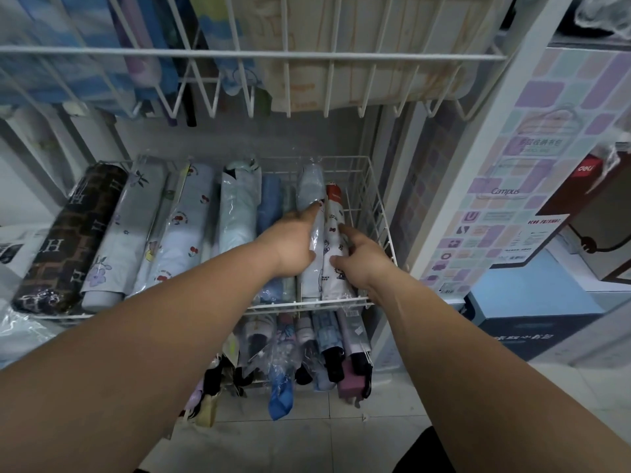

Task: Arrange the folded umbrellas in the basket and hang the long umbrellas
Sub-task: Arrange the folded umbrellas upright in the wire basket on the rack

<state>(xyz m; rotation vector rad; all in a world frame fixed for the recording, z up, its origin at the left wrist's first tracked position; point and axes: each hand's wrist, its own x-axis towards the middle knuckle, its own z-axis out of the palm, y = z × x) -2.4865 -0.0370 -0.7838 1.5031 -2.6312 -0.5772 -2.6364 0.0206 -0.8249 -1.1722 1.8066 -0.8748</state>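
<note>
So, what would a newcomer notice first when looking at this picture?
Two bare arms reach in: the left hand touches a pale grey umbrella and the right hand a white cartoon-print umbrella, both at the right end of the wire basket. A dark brown umbrella lies at its left end; long umbrellas hang above.

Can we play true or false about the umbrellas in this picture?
1. The left hand and the right hand both reach into the white wire basket. True.
2. The dark brown umbrella lies at the right end of the row. False: it lies at the left end.
3. The right hand touches the white cartoon umbrella. True.
4. Nothing lies under the basket. False: more wrapped umbrellas lie below it.
</note>
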